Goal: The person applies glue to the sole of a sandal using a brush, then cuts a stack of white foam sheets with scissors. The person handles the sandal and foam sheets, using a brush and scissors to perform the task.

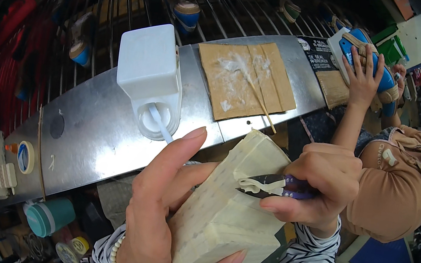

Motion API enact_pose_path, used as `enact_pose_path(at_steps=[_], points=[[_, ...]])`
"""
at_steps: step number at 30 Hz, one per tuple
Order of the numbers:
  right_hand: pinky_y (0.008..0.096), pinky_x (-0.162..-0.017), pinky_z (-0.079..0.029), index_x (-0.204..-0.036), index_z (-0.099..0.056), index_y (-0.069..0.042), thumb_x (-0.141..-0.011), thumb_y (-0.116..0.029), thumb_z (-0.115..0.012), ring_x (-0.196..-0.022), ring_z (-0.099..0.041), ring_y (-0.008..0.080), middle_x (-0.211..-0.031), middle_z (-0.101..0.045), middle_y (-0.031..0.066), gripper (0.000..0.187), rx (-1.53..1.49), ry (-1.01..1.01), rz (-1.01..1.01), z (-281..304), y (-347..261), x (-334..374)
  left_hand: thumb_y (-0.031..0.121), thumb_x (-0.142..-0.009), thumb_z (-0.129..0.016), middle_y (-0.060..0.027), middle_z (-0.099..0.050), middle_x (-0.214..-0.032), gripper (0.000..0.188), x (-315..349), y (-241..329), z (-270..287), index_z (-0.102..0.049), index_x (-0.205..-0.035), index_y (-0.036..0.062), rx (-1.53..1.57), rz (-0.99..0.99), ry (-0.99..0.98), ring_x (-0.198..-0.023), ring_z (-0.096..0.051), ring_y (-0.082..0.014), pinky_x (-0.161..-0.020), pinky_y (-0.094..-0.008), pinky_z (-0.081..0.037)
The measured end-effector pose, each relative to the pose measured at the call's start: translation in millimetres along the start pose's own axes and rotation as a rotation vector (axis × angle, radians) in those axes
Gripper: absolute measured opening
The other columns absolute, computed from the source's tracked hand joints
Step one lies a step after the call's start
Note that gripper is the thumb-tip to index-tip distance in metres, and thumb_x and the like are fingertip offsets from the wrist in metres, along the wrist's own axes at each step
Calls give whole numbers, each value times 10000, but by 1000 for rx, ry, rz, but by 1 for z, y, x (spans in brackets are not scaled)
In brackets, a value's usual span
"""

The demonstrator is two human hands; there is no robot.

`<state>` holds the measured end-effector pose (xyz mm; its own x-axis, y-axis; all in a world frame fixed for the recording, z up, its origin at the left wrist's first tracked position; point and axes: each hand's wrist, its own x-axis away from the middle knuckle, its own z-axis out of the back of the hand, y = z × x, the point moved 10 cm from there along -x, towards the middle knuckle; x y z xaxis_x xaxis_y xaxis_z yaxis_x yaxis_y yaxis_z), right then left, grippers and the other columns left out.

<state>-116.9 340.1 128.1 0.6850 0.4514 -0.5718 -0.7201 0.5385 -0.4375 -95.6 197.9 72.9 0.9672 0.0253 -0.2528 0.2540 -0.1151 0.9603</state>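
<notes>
A thick, cream-coloured block (229,205), which looks wrapped in pale tape with wrinkled edges, is tilted in front of me. My left hand (155,210) grips it from the left, its index finger pointing up past the block and its thumb on the lower face. In my right hand (324,186) is a small pair of snips (294,188) with dark blades and a purple handle. The blades lie against the block's upper face, and a curled pale strip (259,185) sits between them. How the strip joins the block is hard to make out.
A white glue pot (148,57) with a brush (160,122) stands on the metal bench (96,131). Smeared cardboard (232,94) holds a thin stick (261,103). Beyond, a barred rack carries shoes (186,13). At right, a co-worker's hand (362,81) touches a blue shoe (356,40).
</notes>
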Motion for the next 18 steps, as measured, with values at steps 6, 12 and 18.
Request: enact_pose_path(at_steps=[6, 12, 18], points=[[231, -363, -320, -623, -610, -45, -618, -299, -903, -373, -480, 117, -470, -500, 10, 388, 28, 35, 37, 0, -3, 2, 445, -691, -788, -268, -604, -1090, 1169, 2, -3, -3, -79, -1479, -50, 6, -24, -26, -985, -658, -306, -868, -342, -514], [239, -363, -315, -613, -599, -54, -626, -291, -895, -374, -472, 117, -468, -489, 10, 379, 70, 19, 83, 0, -9, -1, 445, -688, -789, -266, -601, -1098, 1170, 1, -7, 0, -81, -1479, -47, 13, -42, -35, -994, -655, -306, -874, -346, -512], [237, -372, -322, -606, -584, -59, -643, -268, -891, -381, -473, 120, -469, -481, 8, 373, 69, -80, 91, -11, -9, -5, 445, -684, -791, -264, -598, -1107, 1171, 7, -5, 9, -83, -1479, -44, 31, -24, -4, -1002, -651, -306, -880, -349, -509]])
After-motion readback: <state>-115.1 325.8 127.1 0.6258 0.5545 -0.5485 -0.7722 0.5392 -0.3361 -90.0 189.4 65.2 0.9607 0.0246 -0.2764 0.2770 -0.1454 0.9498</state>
